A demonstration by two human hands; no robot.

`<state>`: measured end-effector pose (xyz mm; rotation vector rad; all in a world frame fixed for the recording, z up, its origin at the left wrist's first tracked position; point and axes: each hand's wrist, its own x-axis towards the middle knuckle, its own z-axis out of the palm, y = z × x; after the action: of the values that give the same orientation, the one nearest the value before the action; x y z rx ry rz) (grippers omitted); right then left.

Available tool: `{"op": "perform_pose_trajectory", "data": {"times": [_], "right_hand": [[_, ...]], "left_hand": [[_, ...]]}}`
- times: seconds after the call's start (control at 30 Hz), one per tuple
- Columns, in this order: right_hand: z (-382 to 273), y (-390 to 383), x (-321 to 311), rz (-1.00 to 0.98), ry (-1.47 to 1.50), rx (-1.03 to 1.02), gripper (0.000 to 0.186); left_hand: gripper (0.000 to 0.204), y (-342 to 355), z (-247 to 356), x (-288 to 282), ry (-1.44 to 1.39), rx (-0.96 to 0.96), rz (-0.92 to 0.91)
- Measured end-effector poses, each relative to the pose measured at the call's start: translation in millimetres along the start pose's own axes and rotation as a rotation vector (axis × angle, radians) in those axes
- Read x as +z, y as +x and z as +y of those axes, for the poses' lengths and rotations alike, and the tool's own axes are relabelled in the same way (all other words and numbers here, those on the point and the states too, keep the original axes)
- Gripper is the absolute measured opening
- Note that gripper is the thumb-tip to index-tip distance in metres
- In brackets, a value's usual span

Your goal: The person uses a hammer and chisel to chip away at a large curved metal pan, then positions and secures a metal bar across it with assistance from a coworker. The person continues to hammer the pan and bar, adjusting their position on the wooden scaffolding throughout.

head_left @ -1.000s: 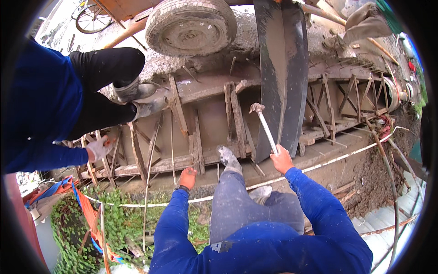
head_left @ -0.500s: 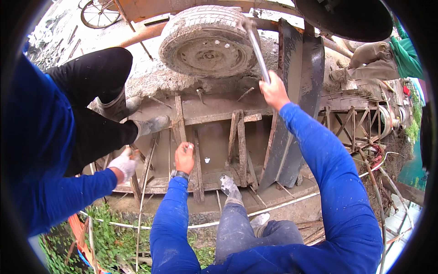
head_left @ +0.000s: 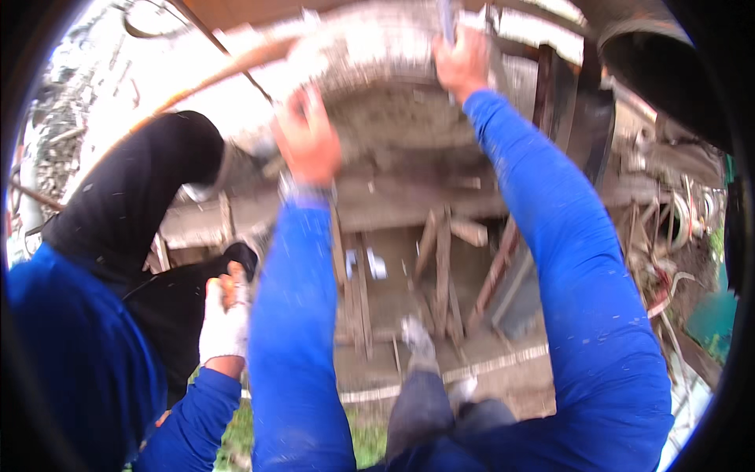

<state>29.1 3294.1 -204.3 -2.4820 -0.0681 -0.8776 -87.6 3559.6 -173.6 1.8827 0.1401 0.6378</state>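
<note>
My right hand (head_left: pixel 462 63) is raised at the far side and wraps round the grey handle of a hammer (head_left: pixel 447 20), whose head lies beyond the top edge of the view. My left hand (head_left: pixel 307 138) is lifted to its left, blurred, its fingers pointing up and partly apart; I make out nothing in it. Behind both hands is the smeared shape of a muddy wheel (head_left: pixel 370 51). Below them, wooden braces (head_left: pixel 442 259) stand in the timber formwork, near my muddy boot (head_left: pixel 418 338).
At the left a co-worker in blue sleeves and black trousers (head_left: pixel 118 185) stands close, a white-gloved hand (head_left: pixel 224 322) near my left forearm. Dark upright panels (head_left: pixel 586 134) rise to the right. A black round pan-like thing (head_left: pixel 664 79) hangs at the upper right.
Both my hands have moved up and away from me, the right one carrying the hammer. My left hand's fingers have loosened from a closed shape. The co-worker's gloved hand has shifted lower, and the view has tilted.
</note>
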Motion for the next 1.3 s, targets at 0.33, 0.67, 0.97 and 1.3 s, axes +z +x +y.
{"op": "perform_pose_trajectory", "data": {"times": [0.33, 0.67, 0.97, 1.3], "right_hand": [[-33.1, 0.1, -21.7, -0.064, 0.088, -0.006, 0.052], [-25.8, 9.5, -13.4, -0.115, 0.034, 0.029, 0.034], [-30.7, 12.8, -24.8, -0.198, 0.022, 0.061, 0.033], [-38.2, 14.1, -31.9, -0.308, 0.095, 0.159, 0.029]], "left_hand": [[0.019, 105.3, -25.0, 97.1, 0.394, 0.218, -0.140], [0.007, 110.0, -36.2, 110.1, 0.319, 0.371, 0.008], [0.010, 101.7, -29.2, 107.2, 0.331, 0.269, -0.064], [0.012, 106.7, -22.6, 100.2, 0.232, 0.220, -0.126]]}}
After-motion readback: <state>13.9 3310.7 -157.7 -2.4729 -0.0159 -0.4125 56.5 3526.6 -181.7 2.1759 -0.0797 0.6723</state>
